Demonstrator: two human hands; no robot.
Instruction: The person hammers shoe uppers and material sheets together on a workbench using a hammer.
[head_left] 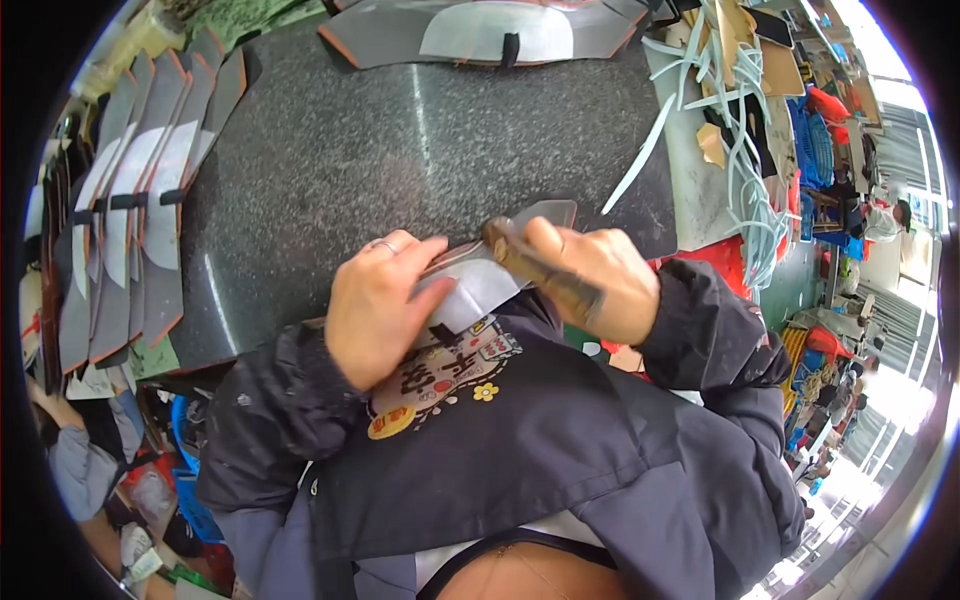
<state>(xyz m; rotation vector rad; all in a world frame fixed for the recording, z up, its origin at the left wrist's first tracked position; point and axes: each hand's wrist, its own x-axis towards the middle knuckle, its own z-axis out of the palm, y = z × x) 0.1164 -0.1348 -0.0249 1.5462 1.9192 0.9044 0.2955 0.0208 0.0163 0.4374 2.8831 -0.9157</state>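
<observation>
A grey shaped panel [545, 213] with a silvery patch [487, 288] lies at the table's near edge, against my apron. At its left end my left hand [380, 300] grips the panel's edge between thumb and fingers, a ring on one finger. My right hand [608, 275] is wrapped round a brown, worn, bar-like tool [545, 265]. The tool slants over the panel, its rounded end at the panel's far edge. Motion blurs the tool, so its exact kind is unclear.
Similar grey panels with orange edges stand overlapped at the left [135, 200]; more lie at the far edge [480, 35]. Pale cut strips [740, 150] heap at the right of the dark speckled table [320, 150]. Another person's arm [65, 410] shows at the lower left.
</observation>
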